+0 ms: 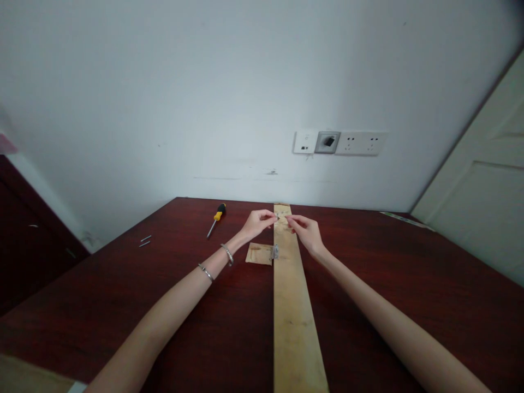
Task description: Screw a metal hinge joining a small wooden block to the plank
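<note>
A long pale wooden plank (295, 316) lies lengthwise down the middle of a dark red table (388, 284). My left hand (257, 222) and my right hand (305, 229) meet above the plank's far end, both pinched on a tiny metal piece between the fingertips; I cannot make out what it is. Two thin bracelets sit on my left wrist. A small wooden block (259, 254) lies to the left of the plank, joined to it by a small metal hinge (274, 251).
A screwdriver with a yellow and black handle (216, 218) lies at the table's far edge, left of the hands. Two small screws or nails (144, 240) rest at far left. Wall sockets (339, 142) sit above the table. A pale door (483, 202) stands at right.
</note>
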### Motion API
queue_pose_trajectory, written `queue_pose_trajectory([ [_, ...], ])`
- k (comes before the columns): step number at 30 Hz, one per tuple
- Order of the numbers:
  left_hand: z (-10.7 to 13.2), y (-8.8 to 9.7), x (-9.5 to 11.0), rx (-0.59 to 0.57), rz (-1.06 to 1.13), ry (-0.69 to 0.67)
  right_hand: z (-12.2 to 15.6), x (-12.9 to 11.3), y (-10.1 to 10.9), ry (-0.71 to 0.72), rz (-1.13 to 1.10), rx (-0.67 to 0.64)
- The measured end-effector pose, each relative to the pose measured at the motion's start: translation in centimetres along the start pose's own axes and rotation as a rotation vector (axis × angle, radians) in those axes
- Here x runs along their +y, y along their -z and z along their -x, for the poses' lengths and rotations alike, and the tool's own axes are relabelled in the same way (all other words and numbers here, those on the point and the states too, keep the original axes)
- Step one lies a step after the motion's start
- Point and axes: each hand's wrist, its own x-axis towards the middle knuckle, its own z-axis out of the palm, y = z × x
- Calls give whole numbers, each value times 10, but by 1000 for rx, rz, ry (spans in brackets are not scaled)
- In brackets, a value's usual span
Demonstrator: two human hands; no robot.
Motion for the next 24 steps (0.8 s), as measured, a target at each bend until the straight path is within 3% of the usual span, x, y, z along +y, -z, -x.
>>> queue_pose_trajectory([
  [7, 1, -5, 4, -59, 13, -32, 6, -7, -10, 46, -33, -7],
  [18, 1, -7, 3, -141, -12, -61, 7, -4, -11, 0, -72, 13],
  [24, -3, 6, -3, -146, -94, -40, 8, -6, -7, -48, -53, -18],
])
